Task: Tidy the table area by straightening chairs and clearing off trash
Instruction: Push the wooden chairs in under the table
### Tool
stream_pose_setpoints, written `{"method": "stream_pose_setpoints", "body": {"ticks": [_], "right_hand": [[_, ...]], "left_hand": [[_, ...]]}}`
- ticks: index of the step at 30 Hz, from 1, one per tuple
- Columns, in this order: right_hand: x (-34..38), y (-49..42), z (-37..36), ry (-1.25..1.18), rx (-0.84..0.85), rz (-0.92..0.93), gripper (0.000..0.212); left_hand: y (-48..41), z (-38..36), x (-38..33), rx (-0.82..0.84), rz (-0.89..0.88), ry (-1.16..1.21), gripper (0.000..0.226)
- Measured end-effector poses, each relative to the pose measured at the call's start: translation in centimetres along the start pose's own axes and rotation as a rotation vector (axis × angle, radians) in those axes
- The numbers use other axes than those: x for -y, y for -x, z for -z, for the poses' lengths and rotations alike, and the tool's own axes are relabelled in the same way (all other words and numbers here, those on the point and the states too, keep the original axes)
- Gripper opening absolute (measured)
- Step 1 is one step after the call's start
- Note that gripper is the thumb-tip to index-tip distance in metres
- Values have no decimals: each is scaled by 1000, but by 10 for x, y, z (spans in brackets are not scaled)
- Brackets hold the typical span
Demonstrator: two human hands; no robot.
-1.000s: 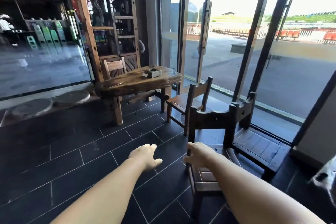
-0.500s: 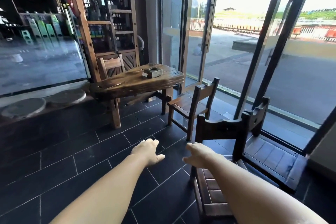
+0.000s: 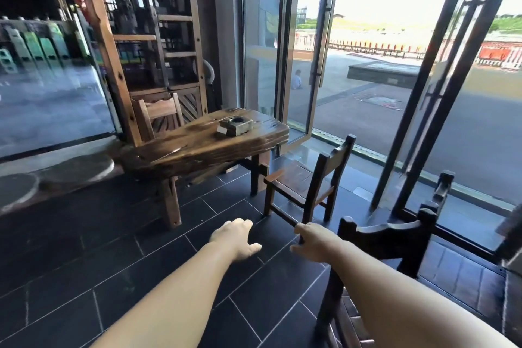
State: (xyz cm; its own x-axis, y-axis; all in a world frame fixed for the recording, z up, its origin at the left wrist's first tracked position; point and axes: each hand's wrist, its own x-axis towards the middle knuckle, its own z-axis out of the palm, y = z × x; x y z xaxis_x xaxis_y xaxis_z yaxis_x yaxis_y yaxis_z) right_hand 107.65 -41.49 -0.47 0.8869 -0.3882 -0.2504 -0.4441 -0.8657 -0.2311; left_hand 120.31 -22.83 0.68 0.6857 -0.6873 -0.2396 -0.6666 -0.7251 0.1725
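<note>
Two bare forearms reach forward over a dark tiled floor (image 3: 84, 277). Our left hand (image 3: 236, 240) is held palm down with fingers straight and thumb spread; its grip is wide open and holds nothing. Our right hand (image 3: 312, 243) hangs with fingers loosely curled; its grip is slack and empty, just beside the left post of the nearest chair.

One thick, rough-edged brown wooden slab table (image 3: 197, 147) stands ahead on the left. Its long axis runs from near left to far right, toward an open glass door (image 3: 293, 70). One square grey block with a dark hollow (image 3: 236, 125) sits on its far end.

We count three chairs plainly. A pale wooden chair (image 3: 159, 110) stands behind the table, facing it. A dark brown wooden chair (image 3: 319, 178) stands at the table's right end, seat toward the table. A near-black carved wooden chair (image 3: 381, 237) is closest, its back across our view and its seat on our side. Beyond it is more dark slatted wood (image 3: 457, 274); we cannot tell what it is.

A tall wooden shelf unit (image 3: 147, 37) stands behind the table.
</note>
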Motion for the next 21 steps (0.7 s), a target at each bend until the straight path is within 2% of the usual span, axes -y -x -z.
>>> {"method": "stream_pose_setpoints", "body": {"ticks": [4, 9, 16, 21], "right_hand": [[8, -45, 10, -30, -19, -22, 30], [9, -92, 18, -41, -20, -51, 39], [-15, -153, 30, -59, -33, -102, 32], [-46, -210, 44, -17, 32, -111, 26]], "left_hand": [[-40, 15, 26, 16, -9, -11, 69], [-87, 29, 47, 24, -29, -22, 68], [-165, 44, 43, 40, -92, -45, 69], [-236, 51, 34, 35, -109, -76, 66]]}}
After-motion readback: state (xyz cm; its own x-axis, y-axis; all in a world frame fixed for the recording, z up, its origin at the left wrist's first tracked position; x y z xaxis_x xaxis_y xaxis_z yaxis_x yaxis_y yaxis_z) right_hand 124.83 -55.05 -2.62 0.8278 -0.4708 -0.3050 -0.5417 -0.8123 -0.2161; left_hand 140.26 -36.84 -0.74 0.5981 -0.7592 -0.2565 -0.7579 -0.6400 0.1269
